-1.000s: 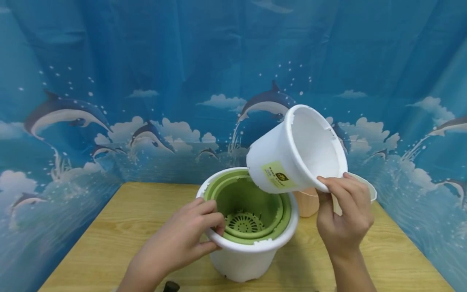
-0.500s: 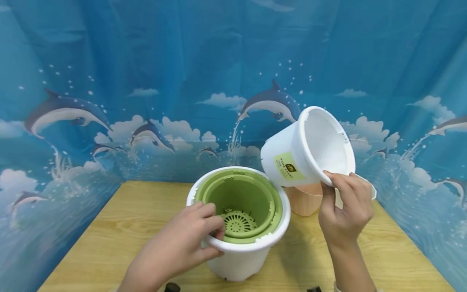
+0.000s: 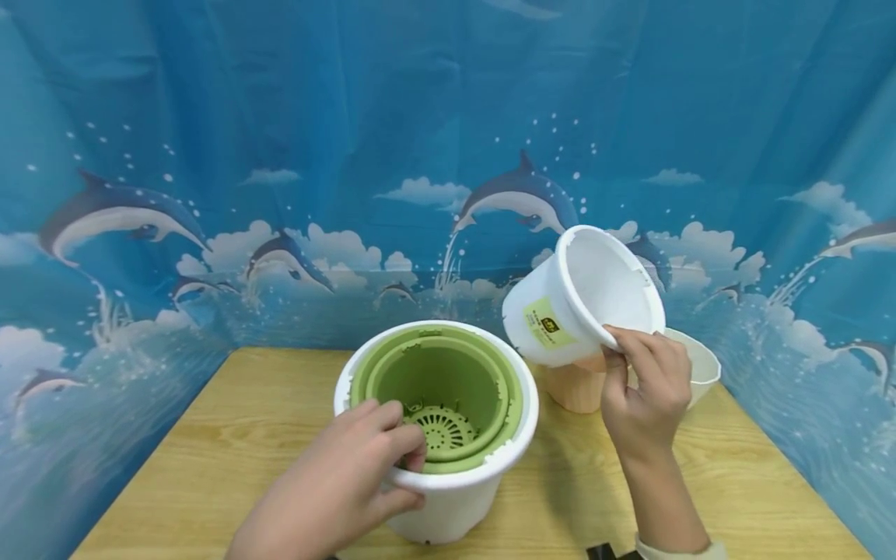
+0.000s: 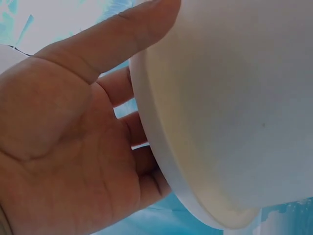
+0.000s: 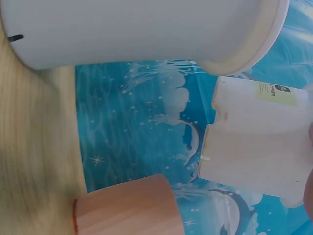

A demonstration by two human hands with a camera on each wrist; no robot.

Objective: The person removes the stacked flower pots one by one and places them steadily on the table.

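A large white flowerpot (image 3: 448, 509) stands on the table, with green inner pots (image 3: 518, 389) nested inside and a slotted green base at the bottom. My left hand (image 3: 350, 467) grips its near-left rim, fingers over the edge and thumb outside. In the left wrist view the thumb lies along the outer wall of the white flowerpot (image 4: 234, 107). My right hand (image 3: 647, 389) pinches the rim of a smaller white flowerpot (image 3: 535, 299), tilted with its mouth up and to the right. A yellow-green label (image 3: 549, 323) marks its side. In the right wrist view, the smaller flowerpot (image 5: 254, 142) hangs above the tabletop.
Behind the smaller flowerpot stands a peach-coloured pot (image 3: 577, 389). A cream-white pot (image 3: 700, 365) is partly hidden behind my right hand. Blue dolphin-print curtains (image 3: 392, 155) enclose the wooden table (image 3: 273, 404). A small black object (image 3: 602, 552) shows at the near edge.
The large flowerpot has moved left, with my left hand on its rim. The smaller flowerpot has moved right away from it, then dipped slightly and come back a little left.
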